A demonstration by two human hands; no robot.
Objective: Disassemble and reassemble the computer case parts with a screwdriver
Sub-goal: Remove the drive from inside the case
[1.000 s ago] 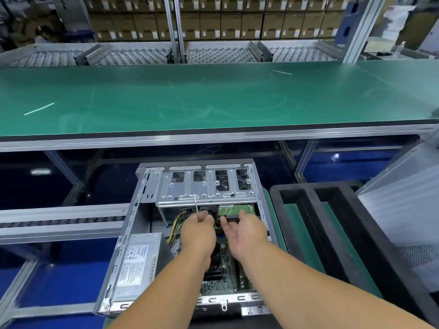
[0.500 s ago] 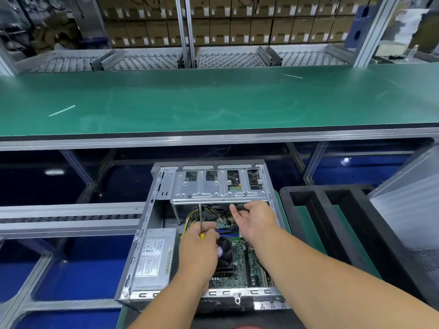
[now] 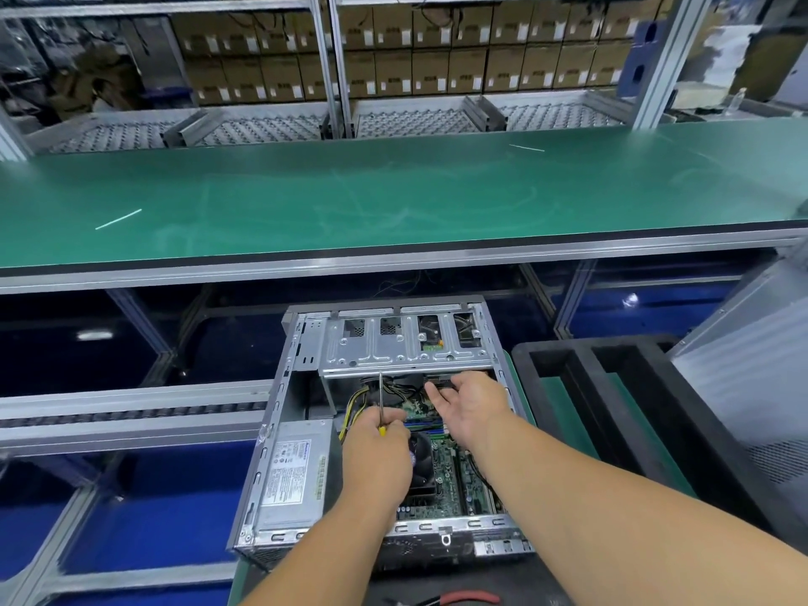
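Green-matted assembly bench w/ open grey steel computer case [image 3: 280, 435] below: right hand [image 3: 470, 406], fingers loosely spread, moved up under silver drive cage [image 3: 404, 343], green board gone; left hand [image 3: 378, 452] gripping yellow-handled screwdriver [image 3: 381, 402]; reassembly likely underway.

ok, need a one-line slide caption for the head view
Left hand grips a screwdriver inside the open computer case while the right hand reaches under the drive cage.

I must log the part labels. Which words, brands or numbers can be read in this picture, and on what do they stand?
None can be read.
Label on the power supply: printed lines, too small and blurred.
White labels on the cardboard boxes: too far to read.
Motherboard: markings too small.
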